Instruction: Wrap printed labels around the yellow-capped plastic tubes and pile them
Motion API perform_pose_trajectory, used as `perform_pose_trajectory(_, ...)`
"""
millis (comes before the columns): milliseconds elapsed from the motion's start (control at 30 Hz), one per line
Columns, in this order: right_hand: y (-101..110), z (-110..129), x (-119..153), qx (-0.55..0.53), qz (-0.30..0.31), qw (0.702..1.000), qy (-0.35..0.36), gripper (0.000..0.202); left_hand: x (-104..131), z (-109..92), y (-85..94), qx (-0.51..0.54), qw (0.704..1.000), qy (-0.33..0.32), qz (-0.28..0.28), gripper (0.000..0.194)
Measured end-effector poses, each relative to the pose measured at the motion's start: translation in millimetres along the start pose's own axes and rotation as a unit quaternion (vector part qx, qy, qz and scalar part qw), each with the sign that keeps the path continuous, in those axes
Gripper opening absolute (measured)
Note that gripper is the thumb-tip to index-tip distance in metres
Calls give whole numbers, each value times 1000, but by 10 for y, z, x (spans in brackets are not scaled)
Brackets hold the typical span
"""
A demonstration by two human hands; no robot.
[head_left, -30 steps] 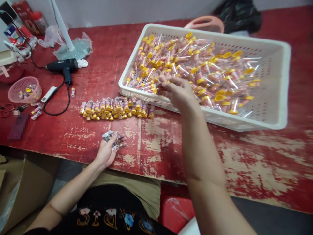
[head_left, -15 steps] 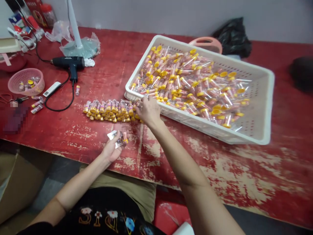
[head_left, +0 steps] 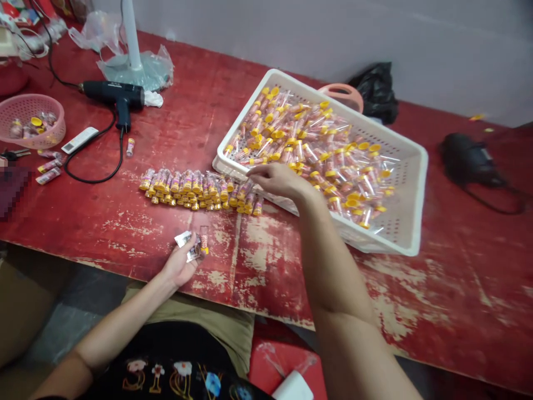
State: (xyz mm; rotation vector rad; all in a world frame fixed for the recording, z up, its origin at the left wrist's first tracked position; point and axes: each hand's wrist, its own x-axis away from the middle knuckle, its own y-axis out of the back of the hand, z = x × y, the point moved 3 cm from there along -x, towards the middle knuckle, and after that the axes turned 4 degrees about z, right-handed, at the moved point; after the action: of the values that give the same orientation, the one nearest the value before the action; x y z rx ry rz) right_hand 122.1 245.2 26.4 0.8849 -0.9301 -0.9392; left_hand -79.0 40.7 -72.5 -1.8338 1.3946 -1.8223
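My left hand [head_left: 183,264] is closed on a small stack of printed plastic labels [head_left: 183,240], low over the table's near side. At its fingertips shows a clear tube with a yellow cap [head_left: 204,241]; whether the fingers grip it or it only rests there, I cannot tell. My right hand [head_left: 277,180] hangs over the near rim of the white crate [head_left: 418,211], fingers stretched out, with nothing visible in them. Inside the crate lies a heap of yellow-capped tubes [head_left: 300,147]. Just left of that hand, labelled tubes [head_left: 195,186] are stacked in rows, caps toward me.
A heat gun [head_left: 119,100] with a looped cord lies left, near a pink basket [head_left: 58,125] of tubes. Loose tubes [head_left: 49,175] lie beside the basket. A white pole stand [head_left: 134,50], a black bag [head_left: 377,91] and a dark corded object [head_left: 466,158] are farther off.
My right hand has moved off the right end of the tube rows to the crate's rim, and its fingers have straightened. My left hand keeps its labels. The view has shifted slightly.
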Motion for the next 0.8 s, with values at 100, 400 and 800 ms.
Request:
perform_pose_trajectory(100, 82, 109, -75, 36, 28, 999, -9, 26, 31, 22, -1, -3, 1000, 5, -1, 3)
perform_pose_trajectory(400, -1108, 584, 1338, -407, 71, 909, 54, 38, 154, 286, -82, -60, 997, -32, 22, 14)
perform_pose_trajectory(800, -1407, 135, 680, -550, -187, 801, -142, 40, 188, 339, -75, -184, 979, -86, -20, 18)
